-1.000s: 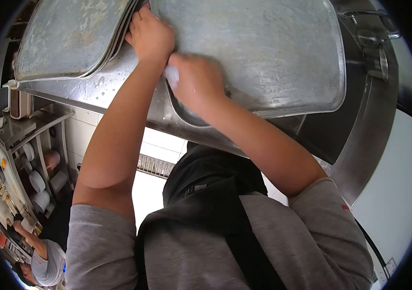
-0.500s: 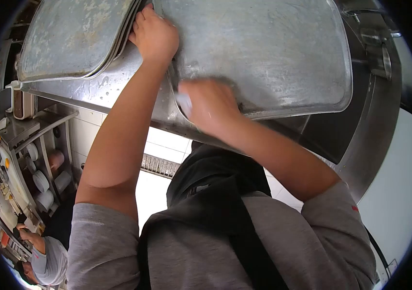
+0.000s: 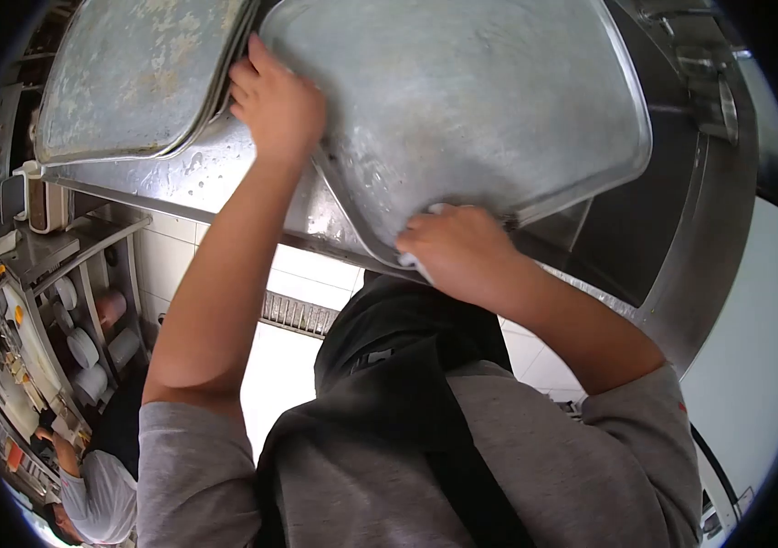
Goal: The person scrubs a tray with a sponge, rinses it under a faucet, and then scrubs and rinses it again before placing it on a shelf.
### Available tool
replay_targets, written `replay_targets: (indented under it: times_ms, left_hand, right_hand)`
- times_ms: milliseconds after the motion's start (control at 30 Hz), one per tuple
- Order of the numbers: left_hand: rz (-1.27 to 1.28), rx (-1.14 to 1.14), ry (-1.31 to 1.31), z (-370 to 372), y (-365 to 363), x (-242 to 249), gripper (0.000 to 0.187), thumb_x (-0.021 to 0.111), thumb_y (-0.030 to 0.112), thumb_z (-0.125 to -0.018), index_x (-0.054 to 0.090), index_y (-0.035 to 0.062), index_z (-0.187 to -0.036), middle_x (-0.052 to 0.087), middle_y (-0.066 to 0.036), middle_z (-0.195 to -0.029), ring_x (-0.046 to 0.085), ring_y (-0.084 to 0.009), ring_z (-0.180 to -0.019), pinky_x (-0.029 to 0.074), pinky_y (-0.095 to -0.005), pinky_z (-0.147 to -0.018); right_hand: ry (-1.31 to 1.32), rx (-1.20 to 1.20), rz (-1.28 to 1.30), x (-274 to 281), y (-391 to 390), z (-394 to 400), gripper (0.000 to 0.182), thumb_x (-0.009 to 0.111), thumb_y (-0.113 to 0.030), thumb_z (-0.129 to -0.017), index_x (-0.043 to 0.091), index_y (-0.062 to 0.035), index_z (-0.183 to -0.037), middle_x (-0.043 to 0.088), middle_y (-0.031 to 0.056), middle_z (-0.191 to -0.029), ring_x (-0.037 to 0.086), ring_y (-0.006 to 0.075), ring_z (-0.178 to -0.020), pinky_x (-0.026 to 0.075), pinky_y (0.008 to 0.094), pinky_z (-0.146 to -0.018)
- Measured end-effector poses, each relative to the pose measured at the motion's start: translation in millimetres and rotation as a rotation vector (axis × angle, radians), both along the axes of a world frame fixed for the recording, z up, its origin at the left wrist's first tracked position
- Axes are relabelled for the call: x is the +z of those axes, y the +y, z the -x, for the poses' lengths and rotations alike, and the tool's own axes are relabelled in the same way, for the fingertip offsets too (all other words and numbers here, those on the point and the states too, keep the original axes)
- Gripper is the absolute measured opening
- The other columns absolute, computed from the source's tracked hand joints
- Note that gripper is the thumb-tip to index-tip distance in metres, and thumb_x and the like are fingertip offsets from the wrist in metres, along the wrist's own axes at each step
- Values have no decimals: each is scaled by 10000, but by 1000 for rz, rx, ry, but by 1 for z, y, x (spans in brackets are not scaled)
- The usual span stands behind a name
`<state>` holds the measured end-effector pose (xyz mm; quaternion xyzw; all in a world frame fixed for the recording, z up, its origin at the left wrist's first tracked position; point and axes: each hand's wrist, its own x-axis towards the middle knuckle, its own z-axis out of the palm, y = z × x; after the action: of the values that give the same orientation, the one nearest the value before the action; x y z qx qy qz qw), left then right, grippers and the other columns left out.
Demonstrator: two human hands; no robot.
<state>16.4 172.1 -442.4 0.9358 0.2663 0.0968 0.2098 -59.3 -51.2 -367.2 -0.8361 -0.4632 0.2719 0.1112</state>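
Note:
A large grey metal baking tray lies at an angle over the counter and the sink, its near corner pointing toward my body. My left hand grips the tray's left rim, fingers curled over the edge. At the near edge, by the corner, my right hand is closed around a white cloth pressed on the rim. Only small bits of the cloth show. A few water drops sit on the tray's surface. Left of it is a stack of similar, more worn trays, close to my left fingers.
Under the trays runs a wet steel counter, with a dark sink basin to the right and a tap behind. At lower left stands a shelf rack with white containers. Beyond it, another person works at a bench.
The baking tray has turned, its near corner swinging toward me and to the right. My right hand has moved right and nearer with the cloth. My left hand shifted slightly left and nearer.

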Motion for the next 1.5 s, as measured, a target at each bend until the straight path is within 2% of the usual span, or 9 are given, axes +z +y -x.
replay_targets:
  times_ms: [67, 100, 233, 367, 600, 867, 1067, 1233, 1500]
  left_hand:
    - [-152, -131, -120, -2, 7, 1, 727, 589, 155, -811, 299, 54, -1471, 347, -185, -1432, 352, -464, -1305, 282, -581, -1054]
    - [-411, -221, -273, -11, 8, 7, 516, 572, 237, -887, 426, 65, -1351, 483, -201, -1323, 488, -450, -1203, 398, -570, -973]
    - [-530, -577, -103, -55, 16, 26, 450, 627, 324, -889, 538, -13, -1173, 584, -235, -1182, 559, -392, -1113, 459, -460, -911]
    - [-296, -535, -62, -54, 34, 13, 404, 582, 333, -926, 522, -24, -1105, 623, -273, -993, 616, -449, -863, 499, -503, -788]
    - [-334, -474, -58, -56, 25, 13, 266, 508, 277, -968, 509, 11, -983, 604, -246, -915, 622, -444, -821, 500, -516, -715]
    - [-374, -381, 0, -57, 18, 15, 262, 480, 290, -980, 505, 29, -973, 614, -223, -933, 642, -422, -812, 520, -506, -689]
    - [-366, -373, -16, -56, 17, 13, 258, 481, 285, -978, 493, 27, -969, 611, -224, -944, 644, -416, -813, 527, -502, -694]
    - [-355, -376, -25, -57, 16, 15, 253, 486, 281, -975, 494, 28, -972, 612, -224, -944, 648, -409, -810, 531, -493, -691]
    - [-374, -406, -11, -54, 17, 16, 259, 490, 273, -973, 501, 14, -965, 621, -224, -905, 656, -398, -801, 537, -478, -684]
  right_hand:
    - [22, 22, 53, 2, -27, 0, 124, 629, -97, -771, 679, -155, -869, 653, 15, -897, 636, 244, -904, 538, 364, -726]
    - [27, 61, 102, 3, -36, -2, 136, 632, -90, -764, 681, -162, -869, 643, 2, -884, 623, 233, -912, 532, 352, -725]
    - [40, 65, 90, 6, -59, 0, 155, 643, -83, -740, 681, -165, -866, 634, -5, -871, 609, 224, -907, 518, 341, -725]
    - [55, 10, 3, -1, -62, 10, 156, 650, -123, -744, 682, -156, -893, 633, 10, -884, 610, 232, -907, 511, 359, -744]
    - [-134, -299, -254, -39, 84, -19, 124, 577, -158, -844, 671, -93, -892, 669, 70, -914, 658, 252, -917, 535, 389, -725]
    - [125, -147, -186, -24, -27, 25, 206, 590, -149, -857, 680, -146, -1042, 676, 56, -889, 656, 290, -918, 521, 445, -811]
    - [112, -350, -276, -42, 103, -40, 224, 612, -126, -827, 678, -144, -1040, 683, 102, -991, 648, 324, -951, 517, 452, -807]
    - [360, -287, -151, -20, -6, 12, 244, 630, -143, -816, 665, -150, -1058, 677, 121, -1022, 631, 319, -993, 517, 455, -812]
    - [96, -418, -350, -41, 98, -35, 254, 626, -98, -797, 664, -130, -1046, 683, 123, -916, 653, 328, -892, 516, 463, -792]
